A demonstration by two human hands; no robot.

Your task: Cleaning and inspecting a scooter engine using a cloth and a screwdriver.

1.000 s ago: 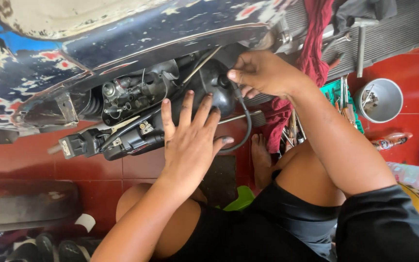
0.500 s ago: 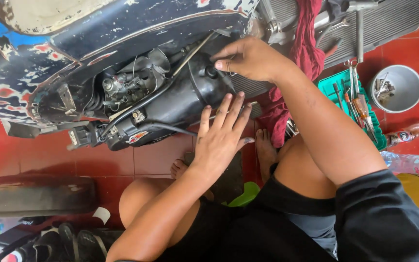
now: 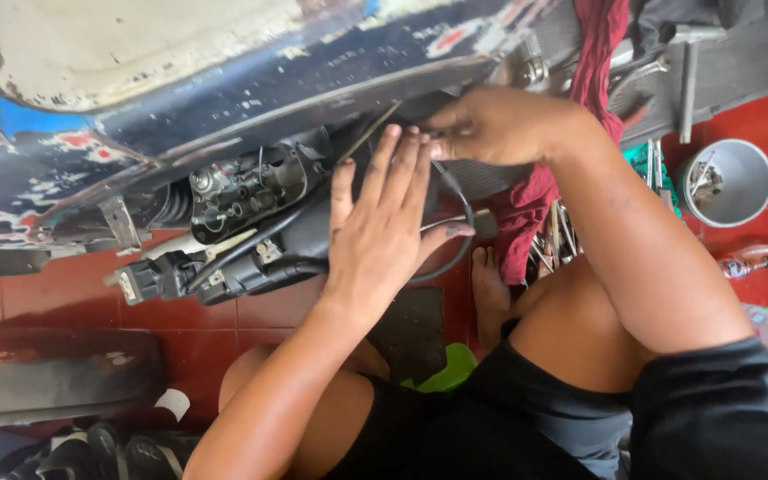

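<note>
Under scooter panel (image 3: 224, 80) — both hands (image 3: 384, 222).

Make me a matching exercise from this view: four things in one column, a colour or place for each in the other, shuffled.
Things:
1. cloth
2. bucket
3. left hand
4. right hand

Descriptions:
A. grey, on the red floor at right
B. flat, fingers spread, on the black engine part
C. dark red, hanging
D. tucked under the chipped body panel

Pairs: 1-C, 2-A, 3-B, 4-D
</note>
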